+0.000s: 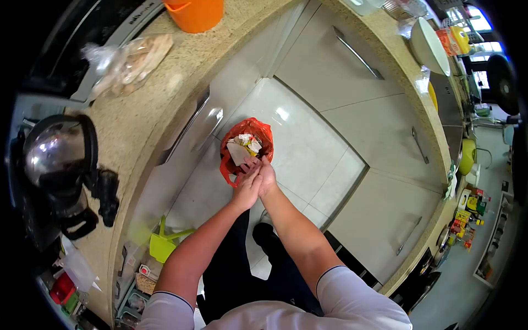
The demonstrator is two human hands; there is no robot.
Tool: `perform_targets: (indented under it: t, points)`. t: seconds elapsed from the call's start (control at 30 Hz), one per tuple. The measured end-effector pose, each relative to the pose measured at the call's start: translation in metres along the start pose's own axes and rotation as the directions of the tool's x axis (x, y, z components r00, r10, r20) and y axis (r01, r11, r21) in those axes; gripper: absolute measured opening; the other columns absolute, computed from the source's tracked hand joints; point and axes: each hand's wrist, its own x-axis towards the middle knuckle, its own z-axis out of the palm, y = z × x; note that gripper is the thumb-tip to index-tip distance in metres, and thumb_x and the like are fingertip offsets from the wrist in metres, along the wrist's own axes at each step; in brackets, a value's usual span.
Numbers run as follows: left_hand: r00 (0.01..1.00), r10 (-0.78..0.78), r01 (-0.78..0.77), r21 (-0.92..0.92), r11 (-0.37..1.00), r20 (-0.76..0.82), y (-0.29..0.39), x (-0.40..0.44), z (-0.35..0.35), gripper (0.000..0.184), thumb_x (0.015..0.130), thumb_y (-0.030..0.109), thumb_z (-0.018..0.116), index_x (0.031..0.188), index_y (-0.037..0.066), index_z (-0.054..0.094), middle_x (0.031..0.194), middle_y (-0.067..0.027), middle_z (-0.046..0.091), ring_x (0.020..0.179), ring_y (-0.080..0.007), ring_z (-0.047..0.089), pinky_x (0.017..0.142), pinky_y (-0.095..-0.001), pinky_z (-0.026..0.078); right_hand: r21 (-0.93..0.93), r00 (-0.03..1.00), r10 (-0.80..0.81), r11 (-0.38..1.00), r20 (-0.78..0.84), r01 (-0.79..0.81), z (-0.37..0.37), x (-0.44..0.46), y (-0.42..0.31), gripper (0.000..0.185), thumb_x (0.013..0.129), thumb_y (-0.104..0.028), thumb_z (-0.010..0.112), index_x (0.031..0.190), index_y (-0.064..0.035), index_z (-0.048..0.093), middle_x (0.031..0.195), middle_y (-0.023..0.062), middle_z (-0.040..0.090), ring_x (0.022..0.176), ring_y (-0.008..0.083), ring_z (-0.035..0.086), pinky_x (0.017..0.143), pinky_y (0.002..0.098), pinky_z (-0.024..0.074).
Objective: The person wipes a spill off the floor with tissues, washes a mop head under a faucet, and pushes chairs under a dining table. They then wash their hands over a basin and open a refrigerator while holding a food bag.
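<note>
Below me on the tiled floor stands a red plastic bag, its mouth spread wide. Inside it lie crumpled whitish waste, something yellow, and a flat pale piece. My left hand reaches over the near rim of the bag, fingers stretched forward. Against it, side by side and touching, is my right hand, with its fingers extended and partly hidden. I make out nothing held in either hand. Both hands are above the bag's near edge.
A stone counter curves along the left, carrying a clear plastic bag, an orange container and a shiny kettle-like appliance. A lime-green item is near the lower left. Cabinets line the right, beneath a counter with a white bowl.
</note>
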Motion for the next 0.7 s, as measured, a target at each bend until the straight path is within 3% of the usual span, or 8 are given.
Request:
perform_targets:
  t: [0.17, 0.3, 0.37, 0.43, 0.5, 0.57, 0.63, 0.7]
  points:
    - [0.980, -0.167, 0.127, 0.313, 0.941, 0.105, -0.047, 0.062, -0.006, 0.060, 0.101, 0.038, 0.028, 0.143, -0.002, 0.038, 0.153, -0.0253, 0.028, 0.144, -0.0368, 0.023, 0.113, -0.0454, 0.026, 0.181, 0.983, 0.008, 0.983, 0.183, -0.042, 0.006, 0.007, -0.013, 0.054, 0.101, -0.051, 0.033, 0.122, -0.0050, 0.054, 0.117, 0.0088, 0.060, 0.108, 0.0263, 0.054, 0.099, 0.0417, 0.0425]
    - [0.967, -0.238, 0.243, 0.045, 0.969, -0.090, -0.042, 0.070, -0.003, 0.058, 0.101, 0.037, 0.031, 0.142, -0.002, 0.041, 0.153, -0.0265, 0.026, 0.143, -0.0385, 0.025, 0.115, -0.0426, 0.024, 0.135, 0.985, 0.000, 0.991, 0.173, -0.023, 0.007, 0.012, -0.017, 0.049, 0.101, -0.050, 0.037, 0.118, -0.0077, 0.055, 0.107, 0.0066, 0.060, 0.105, 0.0247, 0.056, 0.099, 0.0388, 0.0425]
    - [0.979, -0.146, 0.177, -0.245, 0.953, 0.139, -0.037, 0.065, 0.000, 0.058, 0.101, 0.036, 0.035, 0.142, -0.004, 0.039, 0.152, -0.0295, 0.025, 0.142, -0.0385, 0.027, 0.116, -0.0409, 0.022, 0.135, 0.996, 0.019, 0.990, 0.087, -0.031, 0.008, 0.022, -0.017, 0.050, 0.101, -0.049, 0.038, 0.123, -0.0071, 0.053, 0.117, 0.0074, 0.058, 0.112, 0.0247, 0.053, 0.103, 0.0383, 0.0391]
    - [0.983, -0.111, 0.121, -0.064, 0.991, 0.146, -0.056, 0.062, 0.009, 0.058, 0.101, 0.035, 0.036, 0.142, -0.007, 0.037, 0.151, -0.0295, 0.027, 0.141, -0.0394, 0.028, 0.117, -0.0393, 0.020, 0.138, 0.999, 0.041, 0.990, -0.011, -0.039, 0.001, 0.026, -0.009, 0.051, 0.101, -0.047, 0.039, 0.129, -0.0065, 0.051, 0.127, 0.0082, 0.056, 0.119, 0.0247, 0.050, 0.106, 0.0379, 0.0358]
    - [0.912, -0.406, 0.400, -0.098, 0.911, -0.057, -0.082, 0.065, 0.012, 0.062, 0.101, 0.038, 0.037, 0.142, -0.009, 0.035, 0.152, -0.0269, 0.028, 0.142, -0.0405, 0.026, 0.117, -0.0392, 0.020, -0.002, 0.987, -0.150, 0.989, -0.048, 0.150, 0.015, 0.009, -0.010, 0.056, 0.101, -0.045, 0.041, 0.141, -0.0057, 0.043, 0.144, 0.0084, 0.044, 0.133, 0.0243, 0.039, 0.112, 0.0380, 0.0279]
    - [0.902, -0.431, 0.410, -0.252, 0.877, -0.030, -0.093, 0.068, 0.008, 0.068, 0.099, 0.045, 0.040, 0.145, -0.005, 0.031, 0.153, -0.0222, 0.030, 0.142, -0.0371, 0.028, 0.115, -0.0411, 0.022, -0.039, 0.983, -0.185, 0.982, 0.014, 0.186, 0.028, -0.008, -0.018, 0.061, 0.101, -0.045, 0.040, 0.147, -0.0061, 0.032, 0.151, 0.0088, 0.035, 0.138, 0.0248, 0.032, 0.114, 0.0393, 0.0252]
    - [0.719, -0.650, 0.506, -0.826, 0.247, 0.246, -0.039, 0.068, -0.013, 0.074, 0.098, 0.052, 0.042, 0.148, -0.001, 0.028, 0.152, -0.0178, 0.033, 0.139, -0.0303, 0.033, 0.113, -0.0428, 0.025, -0.068, 0.974, -0.215, 0.973, 0.077, 0.220, 0.028, -0.009, -0.018, 0.067, 0.101, -0.046, 0.038, 0.152, -0.0064, 0.021, 0.157, 0.0093, 0.026, 0.144, 0.0253, 0.025, 0.116, 0.0407, 0.0224]
    - [0.722, -0.621, 0.480, -0.867, 0.134, 0.304, -0.047, 0.072, -0.019, 0.076, 0.097, 0.056, 0.042, 0.148, 0.002, 0.028, 0.147, -0.0120, 0.040, 0.131, -0.0245, 0.041, 0.110, -0.0419, 0.029, 0.027, 0.972, -0.235, 0.972, 0.025, 0.235, 0.025, -0.001, -0.019, 0.064, 0.102, -0.044, 0.039, 0.151, -0.0045, 0.025, 0.156, 0.0120, 0.028, 0.144, 0.0242, 0.026, 0.116, 0.0390, 0.0227]
